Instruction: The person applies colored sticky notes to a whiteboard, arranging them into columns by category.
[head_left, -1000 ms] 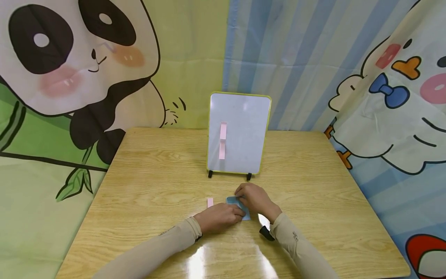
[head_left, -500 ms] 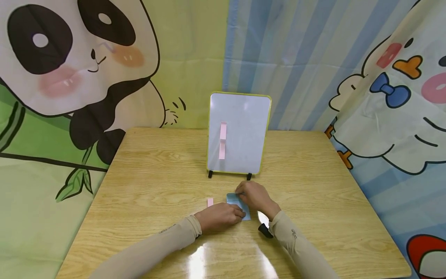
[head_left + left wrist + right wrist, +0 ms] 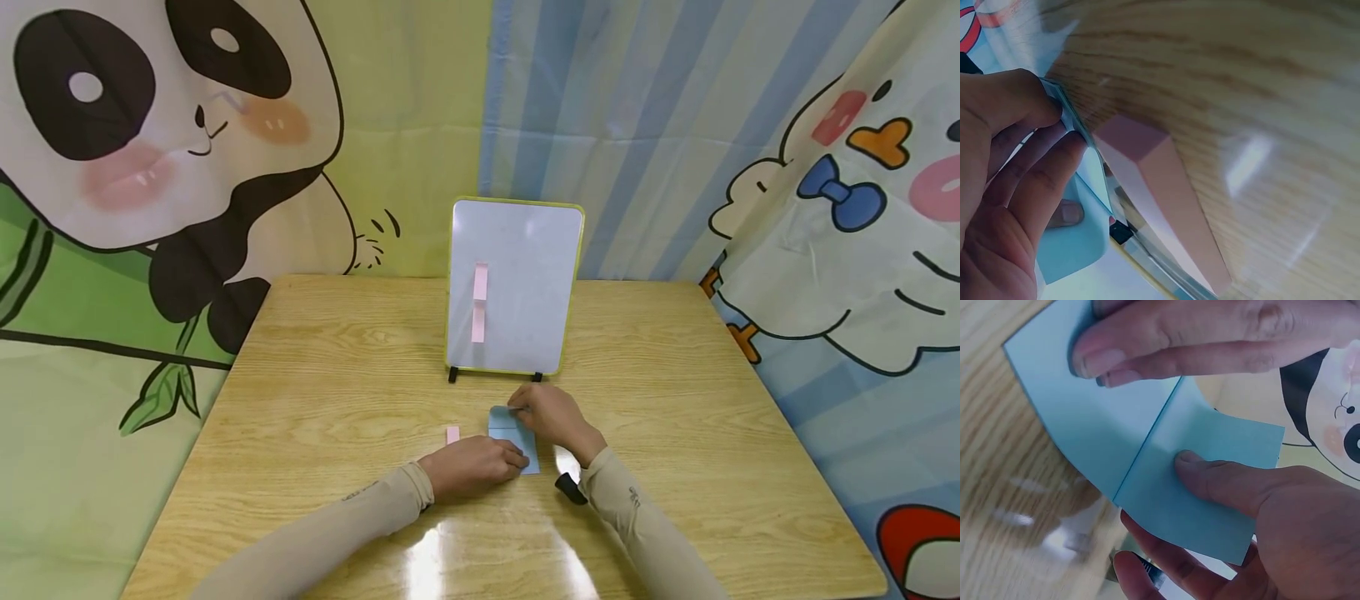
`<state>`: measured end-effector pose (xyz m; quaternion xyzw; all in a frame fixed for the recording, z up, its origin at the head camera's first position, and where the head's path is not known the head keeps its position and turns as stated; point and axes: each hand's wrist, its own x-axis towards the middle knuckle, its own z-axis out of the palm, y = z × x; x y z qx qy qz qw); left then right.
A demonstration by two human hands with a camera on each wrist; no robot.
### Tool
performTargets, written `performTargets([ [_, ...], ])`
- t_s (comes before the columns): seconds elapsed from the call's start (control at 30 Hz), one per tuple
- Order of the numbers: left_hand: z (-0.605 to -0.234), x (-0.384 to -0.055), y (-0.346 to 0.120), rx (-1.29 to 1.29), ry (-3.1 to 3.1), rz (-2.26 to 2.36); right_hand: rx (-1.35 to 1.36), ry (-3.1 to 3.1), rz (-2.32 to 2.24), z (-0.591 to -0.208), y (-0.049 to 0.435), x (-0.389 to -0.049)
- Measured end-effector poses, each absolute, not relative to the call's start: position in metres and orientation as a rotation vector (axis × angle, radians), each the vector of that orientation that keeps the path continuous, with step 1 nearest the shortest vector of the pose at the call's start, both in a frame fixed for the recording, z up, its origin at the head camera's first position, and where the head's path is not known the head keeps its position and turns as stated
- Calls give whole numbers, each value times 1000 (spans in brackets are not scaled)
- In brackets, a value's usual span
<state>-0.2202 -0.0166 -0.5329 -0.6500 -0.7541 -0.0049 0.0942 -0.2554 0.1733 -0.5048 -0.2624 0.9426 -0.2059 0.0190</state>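
A piece of light blue paper, with a dark line across it, lies on the table between both hands. My left hand holds down its near part, fingertips on the paper in the right wrist view. My right hand pinches the far part beyond the line, thumb on top and fingers beneath. That far part has a rounded corner in the left wrist view. Just left of my left hand is a pink block, which shows in the left wrist view as a long box shape.
Behind the hands stands a whiteboard with a yellow rim, on black feet. A pink strip, in two lengths, is on its left half. The wooden table meets a printed curtain at the back.
My right hand has moved slightly forward, toward the whiteboard, with the far part of the blue paper. More blue shows beyond the left hand, and the line has appeared. The left hand has hardly moved.
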Motion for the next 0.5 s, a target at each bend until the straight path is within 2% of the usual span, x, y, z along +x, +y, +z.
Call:
performTargets([
  [0.5,-533,-220,-19,-1951,-2250,-90,-813,2955,-795,-485,178,-267],
])
